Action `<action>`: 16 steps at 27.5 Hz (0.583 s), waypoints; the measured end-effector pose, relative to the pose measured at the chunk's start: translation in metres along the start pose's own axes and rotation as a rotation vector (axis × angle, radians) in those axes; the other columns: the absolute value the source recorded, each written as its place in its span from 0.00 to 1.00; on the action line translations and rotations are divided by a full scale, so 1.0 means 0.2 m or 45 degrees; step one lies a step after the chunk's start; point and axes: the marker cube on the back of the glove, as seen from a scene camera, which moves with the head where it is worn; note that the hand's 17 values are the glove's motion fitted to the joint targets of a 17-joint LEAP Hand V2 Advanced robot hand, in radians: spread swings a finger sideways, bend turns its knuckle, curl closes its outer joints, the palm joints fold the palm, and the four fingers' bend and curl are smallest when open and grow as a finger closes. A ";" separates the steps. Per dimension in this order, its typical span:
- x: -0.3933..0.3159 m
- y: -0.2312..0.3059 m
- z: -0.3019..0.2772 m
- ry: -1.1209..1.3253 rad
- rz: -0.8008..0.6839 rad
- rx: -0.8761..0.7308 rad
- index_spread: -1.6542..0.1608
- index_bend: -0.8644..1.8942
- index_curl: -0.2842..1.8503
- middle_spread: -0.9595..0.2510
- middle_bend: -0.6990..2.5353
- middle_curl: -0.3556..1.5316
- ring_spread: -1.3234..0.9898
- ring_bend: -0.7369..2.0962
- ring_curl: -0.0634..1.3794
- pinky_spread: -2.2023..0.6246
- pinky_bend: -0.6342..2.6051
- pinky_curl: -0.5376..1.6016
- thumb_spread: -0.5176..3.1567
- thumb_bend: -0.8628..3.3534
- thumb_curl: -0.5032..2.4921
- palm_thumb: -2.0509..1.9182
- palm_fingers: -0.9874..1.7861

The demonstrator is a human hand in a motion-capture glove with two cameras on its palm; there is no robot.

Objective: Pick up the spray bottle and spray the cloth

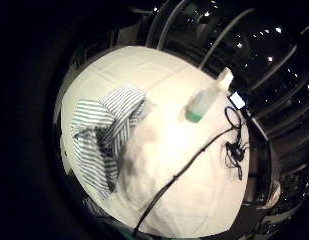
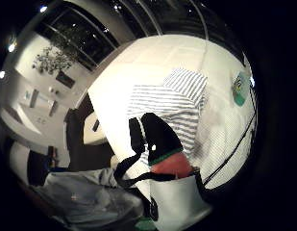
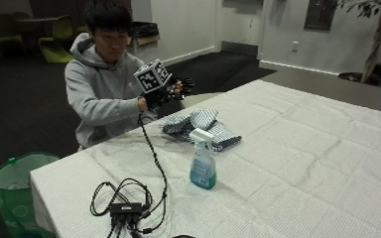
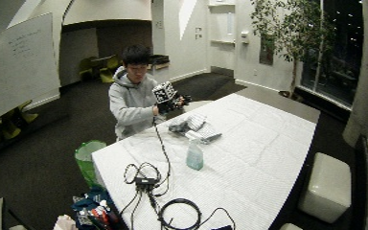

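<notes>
— Items on the table (image 3: 322, 148)?
— One spray bottle (image 3: 202, 161), upright, white trigger head, blue-green liquid low inside. One striped cloth (image 3: 200, 126), crumpled, lying between the bottle and the person, near the bottle but apart from it.
— The right hand (image 3: 167, 91)?
— Raised above the table edge in front of the person's chest, well apart from the bottle and holding nothing. Whether its fingers are spread or curled cannot be told.
— Anything else?
— One green bin (image 3: 12, 191) on the floor beside the table corner.
</notes>
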 end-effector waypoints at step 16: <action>0.42 0.14 -0.01 -0.173 0.191 0.348 0.71 0.35 0.21 0.73 0.27 0.32 0.57 0.39 0.20 0.86 0.37 0.40 0.43 0.21 0.26 0.65 0.37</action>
